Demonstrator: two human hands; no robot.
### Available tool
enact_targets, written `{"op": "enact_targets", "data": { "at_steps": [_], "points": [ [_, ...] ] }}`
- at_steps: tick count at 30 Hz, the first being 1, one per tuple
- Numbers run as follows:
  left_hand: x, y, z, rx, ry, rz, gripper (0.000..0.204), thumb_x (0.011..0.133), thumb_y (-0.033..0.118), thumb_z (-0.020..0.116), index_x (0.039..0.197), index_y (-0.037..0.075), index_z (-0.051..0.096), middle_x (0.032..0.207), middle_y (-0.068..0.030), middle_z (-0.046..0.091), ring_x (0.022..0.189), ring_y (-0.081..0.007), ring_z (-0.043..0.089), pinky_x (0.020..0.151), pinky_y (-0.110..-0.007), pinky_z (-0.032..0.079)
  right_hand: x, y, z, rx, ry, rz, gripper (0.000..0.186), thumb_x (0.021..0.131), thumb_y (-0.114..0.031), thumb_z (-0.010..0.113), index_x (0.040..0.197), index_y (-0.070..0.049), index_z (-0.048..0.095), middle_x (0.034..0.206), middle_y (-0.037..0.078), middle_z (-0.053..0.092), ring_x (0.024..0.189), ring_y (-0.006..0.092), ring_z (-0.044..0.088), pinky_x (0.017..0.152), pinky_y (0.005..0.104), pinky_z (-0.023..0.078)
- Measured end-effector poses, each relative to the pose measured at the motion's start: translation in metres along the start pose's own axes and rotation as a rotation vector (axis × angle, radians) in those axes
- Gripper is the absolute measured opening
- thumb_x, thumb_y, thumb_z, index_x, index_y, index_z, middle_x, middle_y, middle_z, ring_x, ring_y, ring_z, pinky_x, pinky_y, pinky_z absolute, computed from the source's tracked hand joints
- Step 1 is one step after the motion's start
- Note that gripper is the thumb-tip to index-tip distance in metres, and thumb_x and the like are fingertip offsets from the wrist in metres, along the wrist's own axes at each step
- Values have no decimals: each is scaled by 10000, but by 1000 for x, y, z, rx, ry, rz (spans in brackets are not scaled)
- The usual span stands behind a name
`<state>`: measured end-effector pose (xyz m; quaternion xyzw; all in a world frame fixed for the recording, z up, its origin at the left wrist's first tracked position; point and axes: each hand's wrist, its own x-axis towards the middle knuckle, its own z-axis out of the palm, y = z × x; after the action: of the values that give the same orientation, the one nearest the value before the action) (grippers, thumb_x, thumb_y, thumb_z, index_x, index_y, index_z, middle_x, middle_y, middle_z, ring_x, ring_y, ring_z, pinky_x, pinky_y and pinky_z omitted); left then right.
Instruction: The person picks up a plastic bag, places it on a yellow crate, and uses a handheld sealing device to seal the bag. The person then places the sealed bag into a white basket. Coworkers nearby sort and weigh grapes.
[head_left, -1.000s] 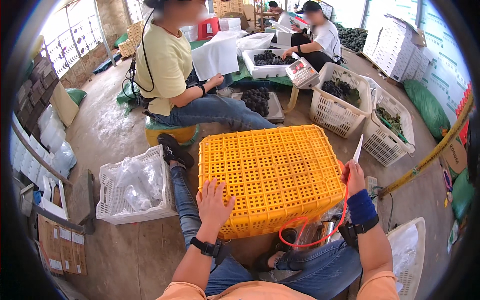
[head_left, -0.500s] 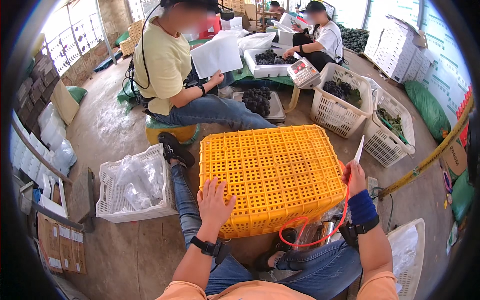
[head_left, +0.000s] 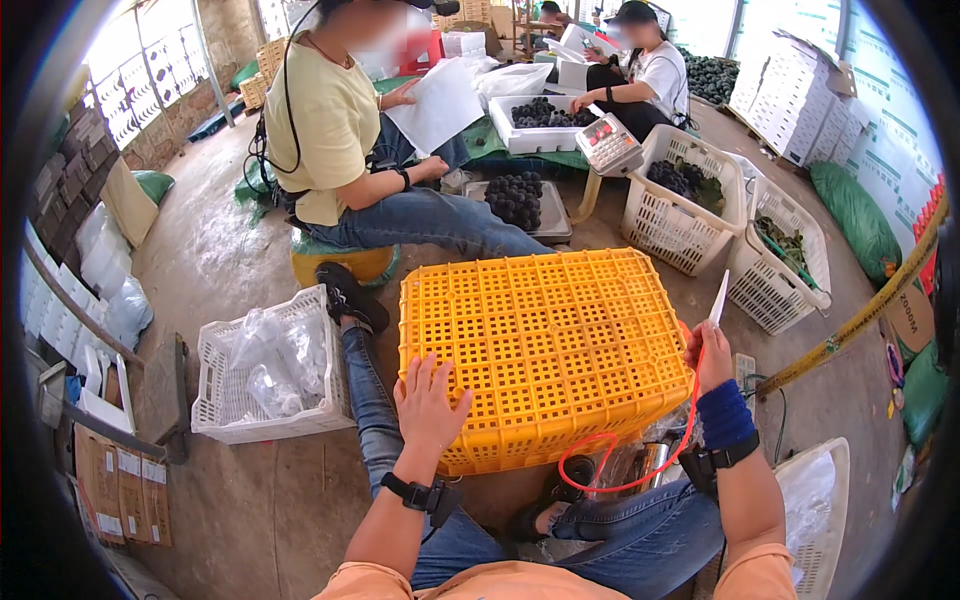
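Note:
An upturned yellow plastic crate [head_left: 540, 350] sits in front of me. My left hand [head_left: 430, 410] rests open on its left part, fingers spread. My right hand [head_left: 708, 355] grips a white pointed tool [head_left: 719, 298] upright at the crate's right edge; I cannot make out exactly what it is. A red cord [head_left: 612, 484] hangs from that hand and loops down by the crate's front.
A co-worker [head_left: 320, 150] in yellow holds white paper [head_left: 440, 105]; another [head_left: 650, 80] handles dark grapes [head_left: 540, 115]. A scale [head_left: 610, 140] stands near crates [head_left: 680, 230]. A white crate of bags [head_left: 225, 400] is left; a yellow pole [head_left: 850, 320] is right.
The co-worker in yellow has raised one hand to the top of the paper, which has tilted and shifted slightly, and lowered the other forearm slightly. My own hands stay in place.

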<state>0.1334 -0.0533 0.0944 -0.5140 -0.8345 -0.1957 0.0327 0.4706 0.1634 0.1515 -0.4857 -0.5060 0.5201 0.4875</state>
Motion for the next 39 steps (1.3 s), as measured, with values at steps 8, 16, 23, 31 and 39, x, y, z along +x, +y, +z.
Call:
{"op": "enact_targets", "data": {
  "at_steps": [8, 16, 23, 31, 39],
  "points": [
    [1, 0, -1, 0, -13, -4, 498, 808, 366, 597, 1229, 115, 511, 1367, -107, 404, 1310, -290, 303, 1059, -478, 217, -1, 0, 0, -5, 7, 1, 344, 960, -371, 428, 773, -88, 484, 630, -22, 456, 507, 82, 443, 478, 227, 352],
    [1, 1, -1, 4, -16, -11, 499, 808, 372, 597, 1228, 117, 511, 1367, -108, 403, 1311, -289, 302, 1060, -478, 218, -1, -1, 0, -23, 7, -8, 354, 961, -375, 423, 756, -92, 481, 620, -24, 452, 509, 81, 446, 473, 223, 343],
    [1, 0, 1, 3, -8, -12, 503, 801, 373, 605, 1229, 126, 511, 1361, -102, 407, 1309, -283, 306, 1059, -472, 224, -1, -1, 1, -17, 14, 4, 346, 960, -381, 425, 779, -93, 491, 620, -24, 458, 506, 76, 448, 468, 217, 342],
    [0, -1, 1, 7, -1, -6, 504, 802, 375, 603, 1228, 122, 511, 1357, -101, 410, 1307, -282, 307, 1058, -469, 226, 1, 3, -2, -1, -4, -16, 331, 959, -384, 427, 813, -97, 505, 628, -29, 486, 504, 71, 461, 459, 208, 347],
    [0, 0, 0, 1, -6, -5, 498, 807, 379, 597, 1221, 114, 518, 1356, -105, 414, 1307, -282, 308, 1062, -466, 219, 2, 3, -2, -11, -1, -14, 332, 958, -380, 429, 798, -100, 506, 624, -30, 475, 505, 73, 455, 465, 210, 351]
  ]
}}
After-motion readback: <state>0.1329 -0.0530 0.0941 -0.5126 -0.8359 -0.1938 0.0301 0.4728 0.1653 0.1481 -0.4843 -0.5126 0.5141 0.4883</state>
